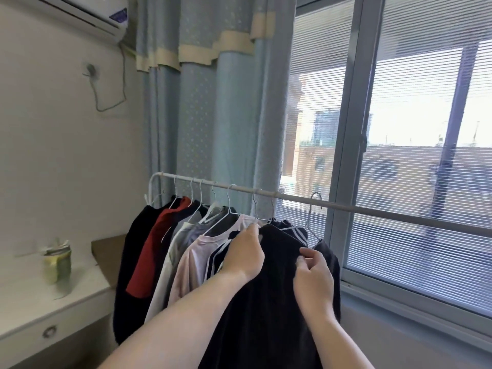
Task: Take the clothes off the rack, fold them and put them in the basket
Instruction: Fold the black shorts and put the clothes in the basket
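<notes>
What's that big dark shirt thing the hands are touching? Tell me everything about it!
The dark garment is black or very dark navy, soft-looking cloth, hanging long and limp on a thin white wire hanger hooked over the white rack bar. It is the garment nearest the window. The left hand rests on its top near the collar, and the right hand pinches the cloth at its shoulder. A striped garment hangs against its left side. Its bottom runs out of view.

The one camera sits on my head, looking forward and slightly down, close on the rack (266, 194) at twelve o'clock, the window (399, 155) at two.
</notes>
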Demonstrator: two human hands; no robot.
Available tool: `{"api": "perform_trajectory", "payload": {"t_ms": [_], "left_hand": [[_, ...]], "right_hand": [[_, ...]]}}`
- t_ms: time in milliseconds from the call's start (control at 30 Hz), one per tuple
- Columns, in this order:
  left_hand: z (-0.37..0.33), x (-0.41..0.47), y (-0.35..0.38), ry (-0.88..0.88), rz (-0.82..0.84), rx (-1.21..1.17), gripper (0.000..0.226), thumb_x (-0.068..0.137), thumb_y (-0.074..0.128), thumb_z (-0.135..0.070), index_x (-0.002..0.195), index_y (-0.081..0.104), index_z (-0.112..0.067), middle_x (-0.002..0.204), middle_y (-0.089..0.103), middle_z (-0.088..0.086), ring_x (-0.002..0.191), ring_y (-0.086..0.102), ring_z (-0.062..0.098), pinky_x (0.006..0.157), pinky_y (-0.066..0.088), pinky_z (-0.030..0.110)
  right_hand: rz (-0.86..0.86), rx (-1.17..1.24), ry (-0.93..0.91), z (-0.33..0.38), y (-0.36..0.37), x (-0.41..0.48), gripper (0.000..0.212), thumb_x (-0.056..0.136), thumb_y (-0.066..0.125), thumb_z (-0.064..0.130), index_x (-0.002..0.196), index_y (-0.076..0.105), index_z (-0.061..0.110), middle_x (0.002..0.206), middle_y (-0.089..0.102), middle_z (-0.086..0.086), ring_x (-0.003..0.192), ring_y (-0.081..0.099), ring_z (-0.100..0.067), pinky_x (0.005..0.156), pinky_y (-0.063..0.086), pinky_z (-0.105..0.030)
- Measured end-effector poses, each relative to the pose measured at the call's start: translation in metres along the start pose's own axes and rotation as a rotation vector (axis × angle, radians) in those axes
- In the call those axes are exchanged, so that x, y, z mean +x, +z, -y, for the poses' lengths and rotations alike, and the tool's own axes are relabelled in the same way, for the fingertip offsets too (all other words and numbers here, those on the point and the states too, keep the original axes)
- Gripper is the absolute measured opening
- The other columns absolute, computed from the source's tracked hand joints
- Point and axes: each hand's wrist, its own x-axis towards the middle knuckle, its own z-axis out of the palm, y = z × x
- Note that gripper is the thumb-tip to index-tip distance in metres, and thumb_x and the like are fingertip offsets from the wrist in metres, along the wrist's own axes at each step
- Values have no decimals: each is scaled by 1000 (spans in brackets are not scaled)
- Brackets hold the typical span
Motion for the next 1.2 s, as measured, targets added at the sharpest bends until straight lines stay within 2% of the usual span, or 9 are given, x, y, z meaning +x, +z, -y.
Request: {"api": "perform_trajectory", "payload": {"t_ms": [100,333,600,767,867,933,1000,1100,1200], "left_hand": [[-1,6,-4,-37,-13,15,20,99,44,-9,116,55,-7,106,64,8,100,61,28,82,45,33],[-24,20,-4,-42,-122,-31,13,102,43,-16,103,53,-8,96,56,3,84,46,17,71,28,26],[-15,15,-23,94,-130,-22,14,101,47,-21,93,53,-12,88,60,0,81,55,23,72,41,39],[-10,-2,-42,153,-146,-2,10,101,48,-22,96,55,-17,87,58,-7,82,55,17,73,41,34],[-9,-9,-56,154,-161,10,12,101,50,-21,101,59,-14,88,62,-5,83,56,15,74,41,34],[-7,-13,-66,198,-174,45,9,100,52,-20,99,59,-14,85,58,-9,81,54,13,71,35,27],[-5,-18,-75,245,-164,125,8,99,53,-20,100,60,-16,85,57,-11,79,50,10,70,29,21],[0,-25,-82,304,-113,192,11,98,53,-22,100,61,-14,86,63,-5,82,55,15,75,41,32],[8,-34,-85,308,-60,180,14,96,51,-26,101,61,-17,88,65,-6,84,58,15,79,46,40]], "right_hand": [[5,37,-21,8,0,9,17,100,52,22,108,62,33,81,68,5,76,68,-21,74,58,-45],[-11,69,-45,16,-12,15,18,100,51,23,110,62,33,82,67,6,77,68,-20,77,58,-46],[-96,60,-122,25,-28,22,15,99,50,34,110,61,35,98,68,6,89,68,-23,85,57,-51],[-52,30,-167,36,-29,22,24,103,51,29,120,66,25,115,64,5,104,59,-13,90,45,-31],[2,-3,-147,36,-22,21,30,102,49,36,120,68,22,117,65,4,107,59,-14,93,47,-34],[31,-36,-127,35,-17,21,35,100,44,45,101,70,21,104,67,2,99,63,-20,88,51,-41],[81,-37,-101,39,-16,16,46,101,41,47,79,66,16,75,62,0,79,63,-27,75,49,-42],[181,7,17,44,-10,6,48,103,42,48,85,74,16,48,53,-1,54,60,-28,63,48,-37],[271,197,269,45,-2,-7,33,100,57,41,97,75,14,59,57,-5,37,49,-13,43,32,-25]]}}
